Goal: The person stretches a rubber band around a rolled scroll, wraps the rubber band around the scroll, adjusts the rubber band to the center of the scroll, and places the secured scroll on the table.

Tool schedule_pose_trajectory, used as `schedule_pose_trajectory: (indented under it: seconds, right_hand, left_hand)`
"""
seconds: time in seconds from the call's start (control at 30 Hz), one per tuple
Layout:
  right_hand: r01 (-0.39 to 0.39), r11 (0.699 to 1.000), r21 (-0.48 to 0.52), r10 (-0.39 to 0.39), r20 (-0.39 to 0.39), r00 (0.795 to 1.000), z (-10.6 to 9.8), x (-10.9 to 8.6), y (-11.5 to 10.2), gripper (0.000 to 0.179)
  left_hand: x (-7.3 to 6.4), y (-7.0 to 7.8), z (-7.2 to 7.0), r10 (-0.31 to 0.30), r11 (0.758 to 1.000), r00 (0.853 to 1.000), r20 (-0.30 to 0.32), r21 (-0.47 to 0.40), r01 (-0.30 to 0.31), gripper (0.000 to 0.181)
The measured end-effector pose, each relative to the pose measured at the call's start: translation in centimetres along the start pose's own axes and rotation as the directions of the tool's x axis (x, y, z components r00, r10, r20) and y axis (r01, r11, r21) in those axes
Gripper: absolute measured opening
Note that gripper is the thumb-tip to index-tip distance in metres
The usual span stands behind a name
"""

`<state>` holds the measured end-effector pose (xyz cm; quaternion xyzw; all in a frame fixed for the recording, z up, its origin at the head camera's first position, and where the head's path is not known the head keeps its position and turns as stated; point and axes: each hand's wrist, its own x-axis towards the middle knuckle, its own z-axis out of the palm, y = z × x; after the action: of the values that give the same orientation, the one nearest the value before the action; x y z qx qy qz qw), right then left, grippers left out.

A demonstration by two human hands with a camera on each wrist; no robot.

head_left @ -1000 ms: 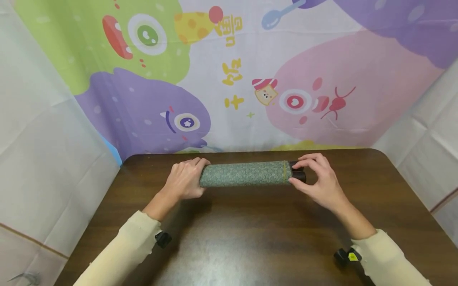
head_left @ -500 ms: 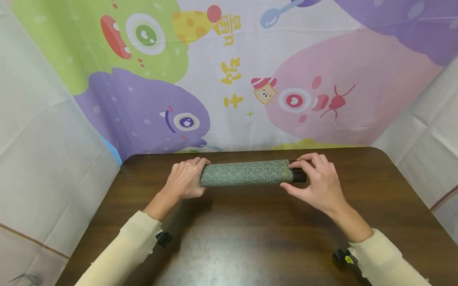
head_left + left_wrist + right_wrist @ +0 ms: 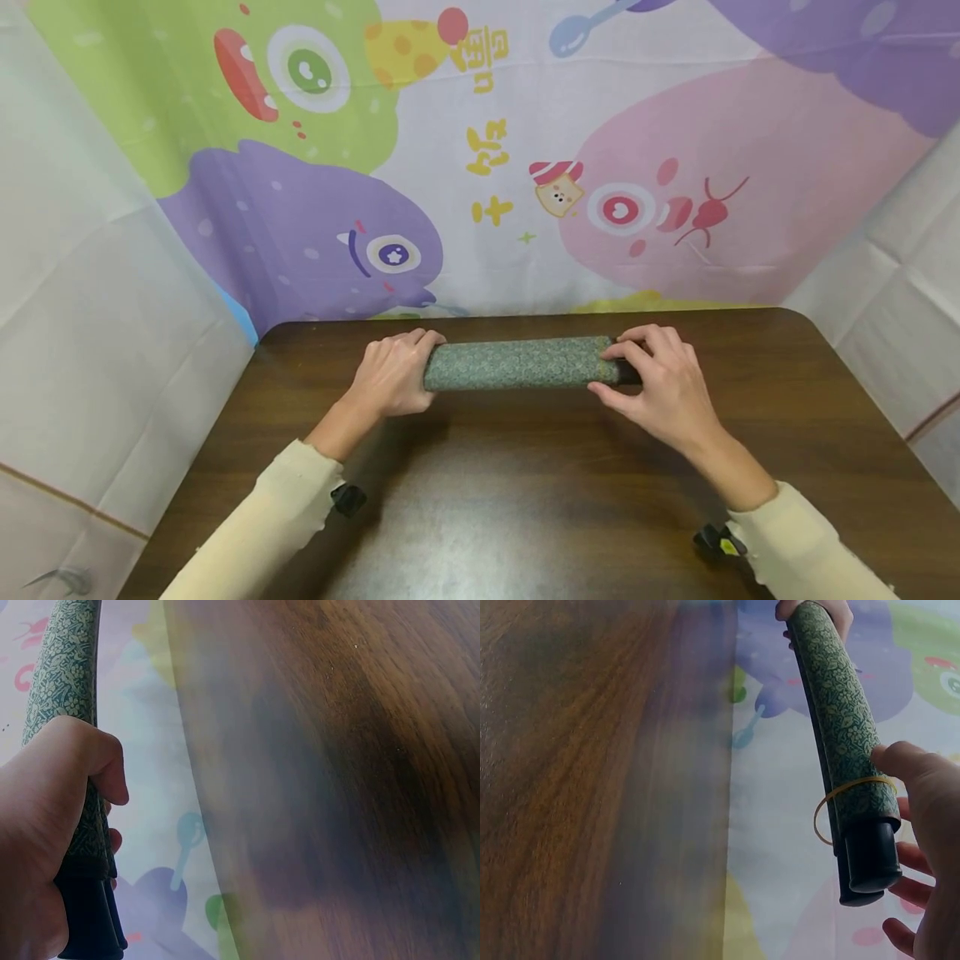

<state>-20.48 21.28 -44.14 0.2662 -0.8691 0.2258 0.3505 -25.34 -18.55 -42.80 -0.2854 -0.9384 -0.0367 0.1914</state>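
Observation:
A rolled scroll [image 3: 517, 364], covered in green floral cloth, is held crosswise above the table. Black knobs [image 3: 871, 855] of two side-by-side rollers stick out at its right end. My left hand [image 3: 397, 372] grips the left end, thumb curled over the cloth in the left wrist view, just beside the black ends there. A thin yellow rubber band [image 3: 826, 796] circles the right end, standing loose from the cloth on one side. At that end my right hand [image 3: 663, 379] holds the scroll between thumb and fingers; the fingertips behind it are partly hidden.
Below lies a dark brown wooden table [image 3: 480, 492] with rounded far corners. A cartoon-printed cloth [image 3: 495, 275] hangs behind its far edge, and pale sheets [image 3: 82, 292] close off both sides. Small black devices [image 3: 347, 500] are on both wrists.
My right hand has shifted slightly left, from the black knobs onto the banded cloth end. The left hand keeps its grip, and the scroll has stayed almost in place.

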Motion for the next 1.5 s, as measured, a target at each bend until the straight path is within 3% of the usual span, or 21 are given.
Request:
schedule_pose_trajectory:
  seconds: [0.5, 0.93, 1.5]
  right_hand:
    - [-0.020, 1.000, 0.023, 0.019, 0.005, 1.000, 0.05, -0.05, -0.39, 0.031]
    - [0.030, 1.000, 0.007, -0.031, 0.071, 0.997, 0.01, -0.30, -0.48, 0.020]
    - [0.017, 0.999, 0.030, -0.019, 0.059, 0.998, 0.40, -0.37, -0.56, 0.018]
  left_hand:
    - [-0.03, -0.11, 0.10, 0.004, 1.000, 1.000, 0.006, 0.014, -0.004, 0.067]
    - [-0.19, 0.11, 0.31, 0.018, 0.998, 1.000, 0.008, 0.055, -0.019, 0.065]
    - [-0.09, 0.15, 0.37, 0.015, 0.998, 1.000, 0.020, 0.066, -0.016, 0.064]
